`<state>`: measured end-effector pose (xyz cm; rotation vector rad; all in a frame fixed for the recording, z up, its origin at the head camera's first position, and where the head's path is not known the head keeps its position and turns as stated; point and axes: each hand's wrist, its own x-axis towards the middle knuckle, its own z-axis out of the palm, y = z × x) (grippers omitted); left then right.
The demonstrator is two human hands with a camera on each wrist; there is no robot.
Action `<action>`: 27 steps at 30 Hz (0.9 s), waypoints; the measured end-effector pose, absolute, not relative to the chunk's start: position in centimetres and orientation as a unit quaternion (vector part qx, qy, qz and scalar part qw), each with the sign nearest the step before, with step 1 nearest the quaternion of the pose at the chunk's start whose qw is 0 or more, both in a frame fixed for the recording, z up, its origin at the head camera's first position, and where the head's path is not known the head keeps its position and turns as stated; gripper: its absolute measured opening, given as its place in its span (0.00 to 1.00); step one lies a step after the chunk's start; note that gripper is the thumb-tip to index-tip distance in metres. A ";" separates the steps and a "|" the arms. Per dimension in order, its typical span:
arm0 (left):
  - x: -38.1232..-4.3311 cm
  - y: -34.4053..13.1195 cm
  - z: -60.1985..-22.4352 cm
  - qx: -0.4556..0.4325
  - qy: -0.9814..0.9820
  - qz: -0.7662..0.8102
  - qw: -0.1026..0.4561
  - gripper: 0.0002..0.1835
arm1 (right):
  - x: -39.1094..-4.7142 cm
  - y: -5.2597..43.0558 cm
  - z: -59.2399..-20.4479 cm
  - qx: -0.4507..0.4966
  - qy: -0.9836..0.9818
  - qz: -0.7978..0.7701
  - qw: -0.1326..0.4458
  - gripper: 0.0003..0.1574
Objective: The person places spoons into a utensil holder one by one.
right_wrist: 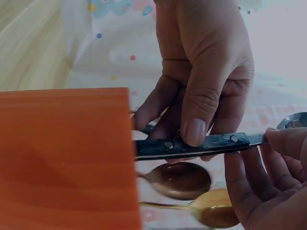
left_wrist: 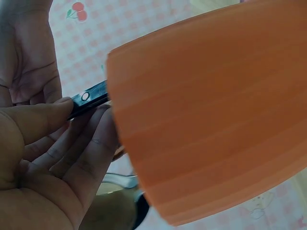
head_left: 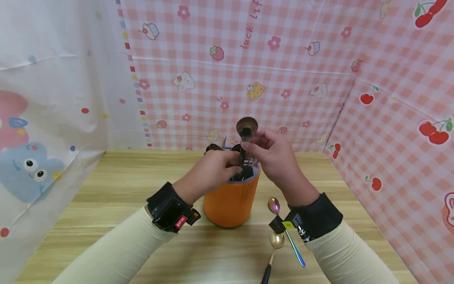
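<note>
A spoon (head_left: pixel 247 125) with a black riveted handle (right_wrist: pixel 192 145) stands bowl-up over the orange container (head_left: pixel 230 203), its handle's lower end hidden behind the rim. My left hand (head_left: pixel 214 165) pinches that handle between thumb and fingers, just above the rim. Higher up, my right hand (head_left: pixel 274 156) pinches the spoon's metal neck below the bowl. In the left wrist view, my left hand (left_wrist: pixel 53 148) grips the black handle (left_wrist: pixel 90 98) beside the orange wall (left_wrist: pixel 206 115). The right wrist view has a brown spoon (right_wrist: pixel 180 181) and a gold spoon (right_wrist: pixel 216 208) sticking out of the container.
Right of the container, a rainbow-coloured spoon (head_left: pixel 294 248) lies on the wooden table (head_left: pixel 117 213). Near it is a gold spoon (head_left: pixel 277 240) with a black handle, cut off by the frame edge. Patterned cloth (head_left: pixel 227 75) encloses the table at the back and sides.
</note>
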<state>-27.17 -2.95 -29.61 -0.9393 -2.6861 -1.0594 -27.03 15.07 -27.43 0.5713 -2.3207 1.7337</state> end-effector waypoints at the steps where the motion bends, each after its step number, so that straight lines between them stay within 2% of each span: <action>1: -27.2 -2.9 -29.8 -0.310 -0.885 -0.343 0.049 0.02 | -27.1 15.1 -27.7 0.189 -0.785 0.583 0.091 0.15; 6: -27.4 -3.0 -30.5 -0.310 -0.887 -0.339 0.038 0.06 | -27.4 15.2 -28.9 0.166 -0.819 0.544 0.074 0.13; 14: -27.2 -3.5 -30.6 -0.259 -0.893 -0.367 0.035 0.10 | -27.5 16.3 -29.7 0.138 -0.879 0.451 0.072 0.22; 22: -26.5 -3.0 -31.1 -0.266 -0.887 -0.375 0.044 0.07 | -27.1 17.9 -30.0 0.119 -0.894 0.416 0.118 0.30; 27: -25.5 -2.4 -31.1 -0.280 -0.868 -0.408 0.043 0.06 | -27.2 19.2 -30.7 0.098 -0.897 0.420 0.097 0.35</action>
